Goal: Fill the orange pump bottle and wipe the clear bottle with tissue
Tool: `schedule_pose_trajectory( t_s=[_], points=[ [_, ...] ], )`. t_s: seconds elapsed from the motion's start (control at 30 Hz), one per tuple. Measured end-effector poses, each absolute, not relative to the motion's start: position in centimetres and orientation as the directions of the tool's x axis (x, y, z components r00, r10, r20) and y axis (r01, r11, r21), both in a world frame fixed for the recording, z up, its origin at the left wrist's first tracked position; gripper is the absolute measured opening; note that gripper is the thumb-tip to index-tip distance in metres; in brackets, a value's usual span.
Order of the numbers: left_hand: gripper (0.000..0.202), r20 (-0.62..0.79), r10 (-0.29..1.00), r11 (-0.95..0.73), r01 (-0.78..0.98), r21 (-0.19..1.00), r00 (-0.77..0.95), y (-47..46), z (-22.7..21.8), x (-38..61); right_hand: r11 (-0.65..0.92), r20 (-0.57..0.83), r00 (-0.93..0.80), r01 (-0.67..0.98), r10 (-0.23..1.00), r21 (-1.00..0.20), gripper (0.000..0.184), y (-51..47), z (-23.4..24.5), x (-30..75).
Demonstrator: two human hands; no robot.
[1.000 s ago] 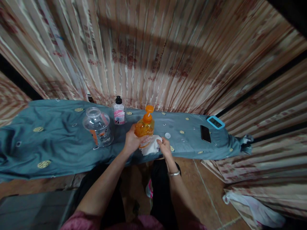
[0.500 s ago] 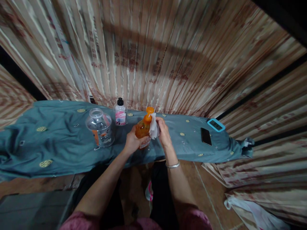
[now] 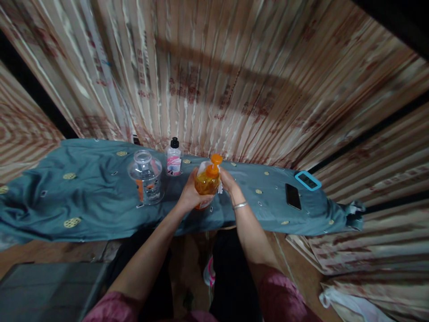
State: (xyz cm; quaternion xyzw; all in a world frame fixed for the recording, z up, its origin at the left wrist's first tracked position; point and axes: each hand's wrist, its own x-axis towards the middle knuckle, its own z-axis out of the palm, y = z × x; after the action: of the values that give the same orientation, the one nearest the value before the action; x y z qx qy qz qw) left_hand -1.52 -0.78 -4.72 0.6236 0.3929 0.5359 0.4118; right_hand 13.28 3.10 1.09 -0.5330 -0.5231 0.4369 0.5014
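An orange pump bottle [image 3: 208, 180] stands over the blue-grey cloth [image 3: 94, 201] that covers the table. My left hand [image 3: 189, 196] is wrapped round its left side near the base. My right hand [image 3: 226, 180] holds a white tissue [image 3: 203, 167] against the far side of the bottle, just behind the pump neck. Most of the tissue is hidden by the bottle and my fingers.
A clear glass jar [image 3: 146, 176] and a small pink-labelled bottle with a black cap [image 3: 174, 157] stand to the left. A black phone [image 3: 293, 196] and a blue-framed device [image 3: 308, 180] lie at the right. A striped curtain [image 3: 214, 80] hangs behind.
My right hand lifted the white tissue from the cloth beside the bottle up to the pump, then round behind the bottle. The left hand kept its hold.
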Motion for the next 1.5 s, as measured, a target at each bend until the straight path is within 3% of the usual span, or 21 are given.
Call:
schedule_pose_trajectory(
  t_s=[0.17, 0.27, 0.4, 0.5, 0.67, 0.9, 1.13, 1.2, 1.33, 1.5],
  points=[
    [0.075, 0.218, 0.967, -0.231, 0.09, 0.969, 0.133, -1.1, -3.9, -1.2, 0.122, 0.166, 0.234, 0.191, 0.958, -0.974, 0.039, 1.4, 0.2, 13.5],
    [0.074, 0.192, 0.979, -0.201, 0.186, 0.962, 0.065, -1.6, -3.5, -1.0, 0.209, 0.29, 0.344, 0.253, 0.893, -0.945, 0.046, -1.9, -1.2, 13.4],
    [0.079, 0.246, 0.969, -0.242, 0.209, 0.947, 0.008, -2.6, -3.6, -1.1, 0.292, 0.372, 0.302, 0.278, 0.878, -0.915, 0.067, -5.4, -3.9, 12.3],
    [0.075, 0.322, 0.946, -0.322, 0.153, 0.934, 0.026, -3.5, -3.8, -1.8, 0.32, 0.366, 0.211, 0.223, 0.906, -0.921, 0.073, -5.8, -5.5, 11.5],
    [0.056, 0.35, 0.935, -0.352, 0.022, 0.936, 0.046, -4.1, -3.7, -3.0, 0.309, 0.326, 0.101, 0.155, 0.94, -0.938, 0.058, -5.2, -6.5, 12.1],
    [0.026, 0.451, 0.892, -0.441, 0.144, 0.886, -0.041, -4.3, -2.0, -3.0, 0.244, 0.265, 0.108, 0.176, 0.958, -0.954, 0.054, -5.4, -7.3, 12.3],
    [0.024, 0.557, 0.83, -0.547, 0.224, 0.806, 0.024, -4.4, 0.9, -2.1, 0.21, 0.255, 0.165, 0.249, 0.953, -0.946, 0.047, -5.5, -7.3, 12.2],
    [0.024, 0.538, 0.843, -0.522, 0.266, 0.81, 0.014, -3.4, 1.0, -2.0, 0.201, 0.252, 0.17, 0.27, 0.953, -0.942, 0.047, -5.4, -7.3, 12.1],
    [0.05, 0.534, 0.845, -0.514, 0.31, 0.8, 0.024, -0.7, 0.3, -1.5, 0.19, 0.259, 0.188, 0.321, 0.947, -0.928, 0.05, -5.1, -7.3, 12.0],
    [0.045, 0.477, 0.865, -0.502, 0.238, 0.831, 0.157, 0.6, -0.8, -0.2, 0.181, 0.273, 0.222, 0.36, 0.936, -0.915, 0.047, -4.6, -7.9, 12.1]
  ],
)
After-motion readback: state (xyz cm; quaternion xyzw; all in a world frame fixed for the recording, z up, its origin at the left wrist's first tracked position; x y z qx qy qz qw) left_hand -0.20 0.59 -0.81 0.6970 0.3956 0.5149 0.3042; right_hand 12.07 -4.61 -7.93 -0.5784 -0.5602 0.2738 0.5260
